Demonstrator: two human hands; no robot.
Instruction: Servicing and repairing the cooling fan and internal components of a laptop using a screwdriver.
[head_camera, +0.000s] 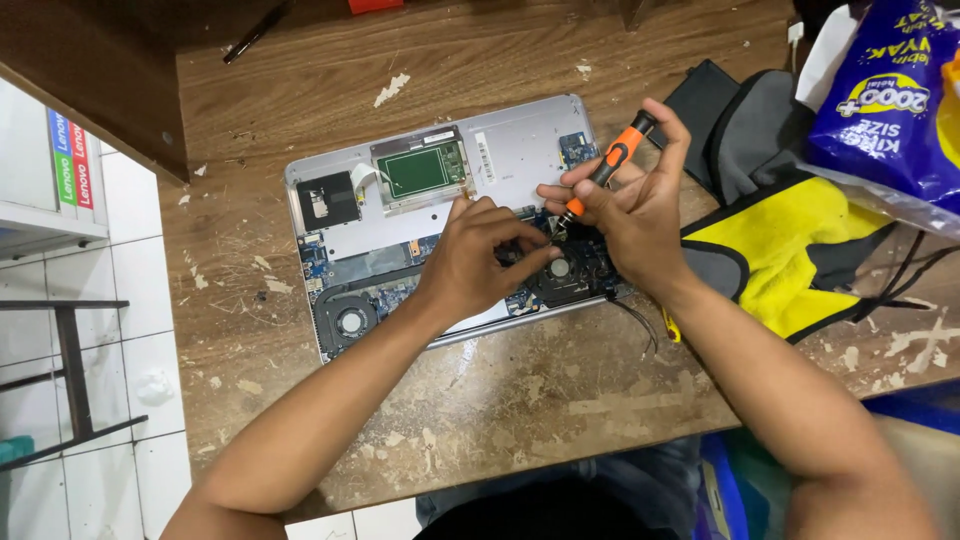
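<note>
An opened silver laptop base lies on the worn wooden table, its circuit board, green trackpad board and two round fans exposed. My right hand grips an orange-and-black screwdriver, tilted, with its tip down on the board near the right fan. My left hand rests on the board beside that tip, fingers curled and pressing on the parts there. The left fan sits uncovered at the near left corner.
A yellow, grey and black cloth lies to the right of the laptop, a blue plastic packet above it. A black pen lies at the far table edge. White tiled floor and a black stool frame are at left.
</note>
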